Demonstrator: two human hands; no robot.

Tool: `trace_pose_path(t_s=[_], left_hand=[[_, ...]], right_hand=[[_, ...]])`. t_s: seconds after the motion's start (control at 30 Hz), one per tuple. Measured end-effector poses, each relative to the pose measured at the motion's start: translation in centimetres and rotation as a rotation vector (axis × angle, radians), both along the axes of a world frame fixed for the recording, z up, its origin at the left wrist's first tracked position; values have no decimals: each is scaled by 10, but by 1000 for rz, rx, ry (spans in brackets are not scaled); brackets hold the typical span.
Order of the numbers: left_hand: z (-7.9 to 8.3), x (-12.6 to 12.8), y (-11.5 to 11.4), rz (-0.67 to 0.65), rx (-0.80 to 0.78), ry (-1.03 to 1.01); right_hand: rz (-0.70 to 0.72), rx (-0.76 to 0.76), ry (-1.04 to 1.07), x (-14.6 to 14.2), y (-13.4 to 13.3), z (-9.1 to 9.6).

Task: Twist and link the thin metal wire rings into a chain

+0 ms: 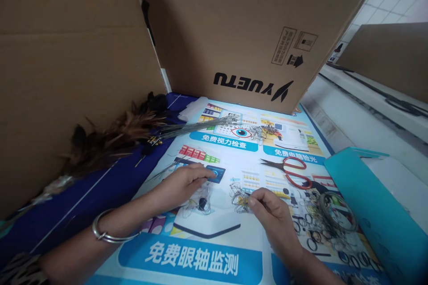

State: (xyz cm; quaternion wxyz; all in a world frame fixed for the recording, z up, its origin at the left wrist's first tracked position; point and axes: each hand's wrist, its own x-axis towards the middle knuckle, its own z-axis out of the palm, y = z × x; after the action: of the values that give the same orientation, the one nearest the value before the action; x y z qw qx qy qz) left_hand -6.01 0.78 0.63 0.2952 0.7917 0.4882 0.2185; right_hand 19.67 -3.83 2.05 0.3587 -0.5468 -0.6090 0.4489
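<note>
Head view, and I'm seeing the risk straight away: the wire tangle (pixel 238 198) is looking springy, so one tug could be dragging loops into the rings (pixel 321 227) nearby. My right hand (pixel 272 211) is pinching that tangle, fingers (pixel 256 201) nearly closed, low over the bench poster (pixel 214 151). My left hand (pixel 185 183) is lying loose, gripping nothing, tips touching the poster.

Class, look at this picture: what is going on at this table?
A person works over a printed blue-and-white poster. The right hand pinches a small tangle of thin metal wire hooks. The left hand, wearing a silver bangle, rests its fingertips on the poster near a small black piece. Red-handled scissors lie beyond the right hand, untouched, and brown feathers are heaped at the left.
</note>
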Motion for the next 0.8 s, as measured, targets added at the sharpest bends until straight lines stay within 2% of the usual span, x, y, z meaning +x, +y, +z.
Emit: trace_pose_path(t_s=[0.1,0.27,0.5,0.8], left_hand=[[-1,-2,1,-12,19,37],[7,0,1,7,0,86],[13,1,2,73,-197,-79],[11,-1,3,82,-274,-163]], right_hand=[[1,-1,-4,1,0,-2],[-10,4,-10,1,-1,-2],[-4,-28,21,0,0,0],[-6,-37,10,1,0,-3]])
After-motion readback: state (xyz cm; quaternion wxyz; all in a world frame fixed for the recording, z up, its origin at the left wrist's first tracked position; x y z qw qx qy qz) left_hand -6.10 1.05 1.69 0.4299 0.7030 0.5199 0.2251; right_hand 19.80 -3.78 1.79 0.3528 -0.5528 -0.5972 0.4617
